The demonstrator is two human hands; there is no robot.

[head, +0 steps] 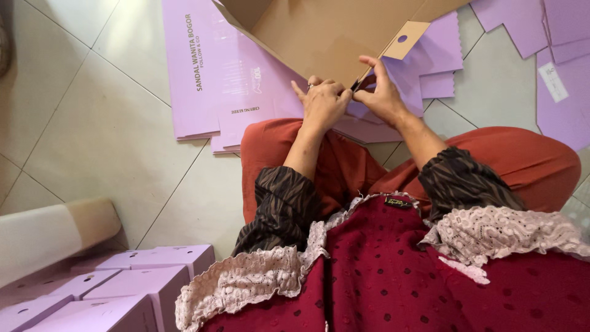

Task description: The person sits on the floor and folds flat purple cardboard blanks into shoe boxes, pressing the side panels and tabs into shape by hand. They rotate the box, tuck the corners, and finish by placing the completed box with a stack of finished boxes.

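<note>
**Both hands on a cardboard flap, seated on the floor**

Left hand [324, 103] and right hand [382, 93] meet at the lower edge of a flat box blank [326, 34], brown inside face up, purple outside. It lies tilted above the knees, over the tiled floor [104, 123]. Right hand: thumb and forefinger pinched on the blank's edge next to a small tab [404, 39] with a round hole; other fingers curled. Left hand: fingers curled shut against the same edge, touching the right hand's fingertips. Exact grip under the left fingers is hidden.

Around it:
- Stack of flat purple blanks [221, 80] on the floor just beyond the knees, partly under the held blank.
- More purple blanks [562, 67] at far right.
- Folded purple boxes [147, 283] in a group at lower left, near the person's left side.
- Pale roll [52, 230] lying beside those boxes.
</note>
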